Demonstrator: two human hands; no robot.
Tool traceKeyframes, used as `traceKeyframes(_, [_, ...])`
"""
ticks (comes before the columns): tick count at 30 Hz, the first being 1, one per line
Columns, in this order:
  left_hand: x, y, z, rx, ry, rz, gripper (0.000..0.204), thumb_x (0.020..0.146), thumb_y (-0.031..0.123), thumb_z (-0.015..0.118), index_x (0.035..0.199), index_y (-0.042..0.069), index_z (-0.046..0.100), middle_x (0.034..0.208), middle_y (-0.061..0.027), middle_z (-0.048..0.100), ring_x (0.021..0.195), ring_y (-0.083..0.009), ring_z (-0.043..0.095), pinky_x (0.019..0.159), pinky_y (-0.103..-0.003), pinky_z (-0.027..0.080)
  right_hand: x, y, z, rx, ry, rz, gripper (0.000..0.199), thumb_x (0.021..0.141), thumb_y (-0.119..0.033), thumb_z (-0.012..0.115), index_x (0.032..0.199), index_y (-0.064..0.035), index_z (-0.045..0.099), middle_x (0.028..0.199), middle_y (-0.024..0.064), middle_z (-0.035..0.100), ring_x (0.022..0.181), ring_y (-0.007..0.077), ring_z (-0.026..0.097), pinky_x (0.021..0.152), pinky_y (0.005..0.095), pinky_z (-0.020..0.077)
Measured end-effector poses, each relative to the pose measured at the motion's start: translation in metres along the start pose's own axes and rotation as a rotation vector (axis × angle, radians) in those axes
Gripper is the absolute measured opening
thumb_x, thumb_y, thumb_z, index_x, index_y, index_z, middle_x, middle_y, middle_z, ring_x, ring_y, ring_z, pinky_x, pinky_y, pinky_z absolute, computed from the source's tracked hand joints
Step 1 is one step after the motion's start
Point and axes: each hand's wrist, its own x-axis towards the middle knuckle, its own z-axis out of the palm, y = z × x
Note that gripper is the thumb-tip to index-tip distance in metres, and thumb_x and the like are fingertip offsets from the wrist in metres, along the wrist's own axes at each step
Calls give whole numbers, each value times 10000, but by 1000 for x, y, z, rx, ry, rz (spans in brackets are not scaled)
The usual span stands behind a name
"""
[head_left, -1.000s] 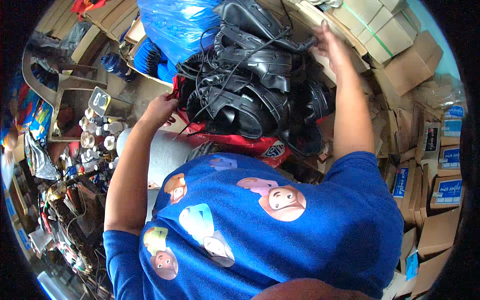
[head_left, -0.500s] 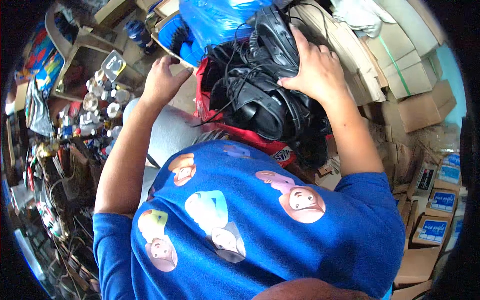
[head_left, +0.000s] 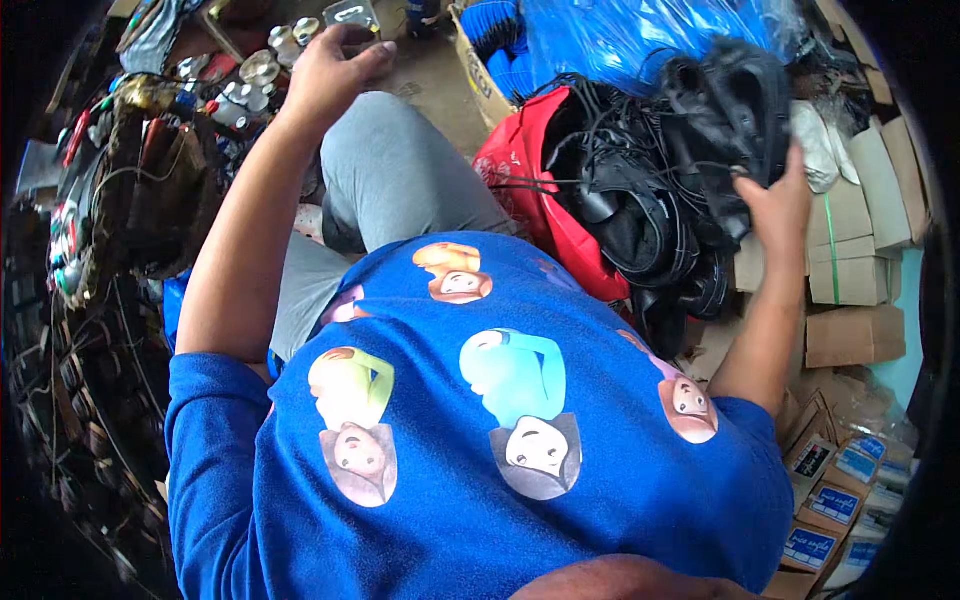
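A pile of black headsets with tangled cables [head_left: 640, 200] lies in an open red bag [head_left: 525, 165] in front of me. My right hand [head_left: 775, 205] grips the black bundle at the pile's upper right edge, where one headset [head_left: 725, 100] is lifted. My left hand [head_left: 325, 65] is stretched out over my grey-trousered knee [head_left: 400, 180]. Its fingers are loosely bent, with nothing seen in them. It is close to a small clear box [head_left: 350, 15] and several round metal tins [head_left: 250, 70].
A blue plastic bag [head_left: 620, 40] lies behind the headsets, beside a cardboard box of blue parts [head_left: 490, 45]. Plain cartons [head_left: 850, 270] stack at the right, with small blue-labelled boxes [head_left: 830, 500] below them. A dark tangle of wires and parts [head_left: 150, 190] fills the left.
The view has swung left. My right hand slid from the top of the headset pile to its right edge and grips there. My left hand left the box edge and reached toward the tins.
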Motion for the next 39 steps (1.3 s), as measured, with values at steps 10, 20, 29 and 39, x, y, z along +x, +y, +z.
traceKeyframes(10, [-64, 36, -71, -583, 130, -155, 290, 849, 186, 629, 1079, 43, 525, 857, -73, 624, 702, -98, 572, 566, -221, 456, 37, -107, -44, 661, 95, -388, 520, 702, 54, 675, 1179, 21, 471, 1029, 134, 619, 906, 199, 618, 813, 305, 494])
traceKeyframes(20, [-183, -18, -133, -324, 567, -70, 328, 831, 269, 653, 1073, 53, 604, 934, -38, 626, 851, -96, 572, 746, -212, 432, 12, -326, 168, 769, -537, -733, 712, 660, -160, 746, 1264, 19, 413, 1095, 133, 593, 971, 205, 578, 880, 305, 438])
traceKeyframes(29, [-227, -21, -104, -173, 688, -420, 235, 827, 147, 651, 1023, 25, 609, 940, -22, 610, 865, -79, 541, 790, -218, 421, -58, -355, 292, 201, -1064, -887, 839, 609, -369, 710, 1319, -92, 359, 1065, 188, 614, 992, 343, 590, 841, 396, 470])
traceKeyframes(39, [-185, -9, -79, -205, 568, -317, 233, 794, 130, 675, 965, -12, 605, 917, -47, 595, 790, -105, 563, 686, -228, 456, -75, -338, 316, 185, -1372, -1143, 737, 610, -609, 697, 1215, -213, 559, 1206, 65, 574, 1147, 284, 512, 904, 490, 403])
